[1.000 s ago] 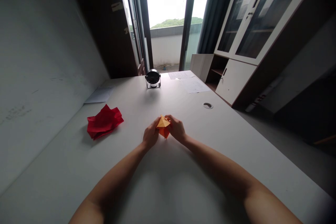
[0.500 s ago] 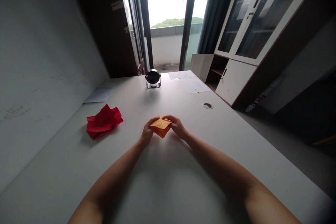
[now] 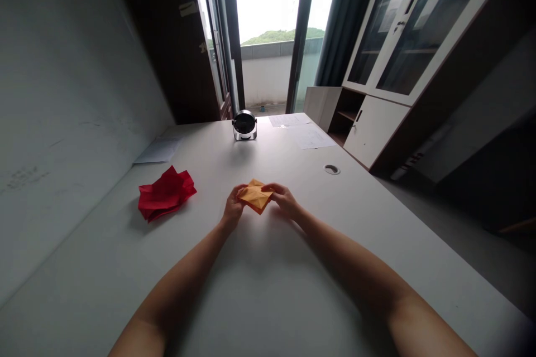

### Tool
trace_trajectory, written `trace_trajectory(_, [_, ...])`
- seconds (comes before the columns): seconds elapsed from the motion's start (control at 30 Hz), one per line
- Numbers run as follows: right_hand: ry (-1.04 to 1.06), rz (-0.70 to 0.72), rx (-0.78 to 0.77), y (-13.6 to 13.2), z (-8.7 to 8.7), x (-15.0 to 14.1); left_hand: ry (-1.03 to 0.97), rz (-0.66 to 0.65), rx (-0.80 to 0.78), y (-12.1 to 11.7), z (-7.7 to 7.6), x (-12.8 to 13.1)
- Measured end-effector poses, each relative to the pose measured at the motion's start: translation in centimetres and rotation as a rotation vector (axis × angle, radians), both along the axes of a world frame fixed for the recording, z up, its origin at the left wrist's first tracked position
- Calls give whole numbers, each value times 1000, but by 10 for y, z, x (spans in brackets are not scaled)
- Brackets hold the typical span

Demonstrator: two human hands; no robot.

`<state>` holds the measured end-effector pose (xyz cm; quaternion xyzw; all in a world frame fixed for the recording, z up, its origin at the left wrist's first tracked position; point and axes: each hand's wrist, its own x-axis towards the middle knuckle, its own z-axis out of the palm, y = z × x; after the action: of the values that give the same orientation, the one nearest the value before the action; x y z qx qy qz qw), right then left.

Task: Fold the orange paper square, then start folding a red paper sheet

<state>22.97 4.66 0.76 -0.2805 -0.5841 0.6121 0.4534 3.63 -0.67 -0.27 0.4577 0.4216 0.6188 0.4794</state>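
Observation:
A piece of folded orange paper (image 3: 256, 196) is held between both hands just above the white table (image 3: 268, 290). Its top faces me, with crossing creases and pointed corners. My left hand (image 3: 235, 201) grips the left corner, thumb and fingers closed on it. On the opposite side, my right hand (image 3: 283, 198) pinches the right corner, its index finger lying over the top. The paper's underside is mostly hidden. Over to the left, a crumpled red folded paper (image 3: 166, 194) rests on the table, touched by neither hand.
A round black device on a metal stand (image 3: 244, 125) sits at the table's far end. White paper sheets (image 3: 312, 136) lie at the back right, another sheet (image 3: 157, 150) by the left wall. A cable hole (image 3: 332, 169) pierces the table at right. Cabinets (image 3: 379, 128) stand beyond.
The orange paper has tipped, so more of its top and far corner shows and less of its front underside. Both hands keep hold of it. The red paper has stayed put.

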Motion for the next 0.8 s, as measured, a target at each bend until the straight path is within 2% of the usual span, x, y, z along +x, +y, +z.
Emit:
trace_trajectory(0.17, [-15,-130,25,11,-7,3,4,-94,-25,0,1,-1])
trace_trajectory(0.27, [-74,-154,68,13,-10,3,-4,-91,-38,0,0,-2])
trace_trajectory(0.37, [-109,-126,111,11,-8,2,-34,-77,-26,2,-4,-4])
trace_trajectory(0.6, [-84,14,100,4,-4,1,-79,-24,-54,5,-10,-7])
trace_trajectory(0.8, [-137,-59,137,7,-8,2,-41,-95,-34,3,-5,-6])
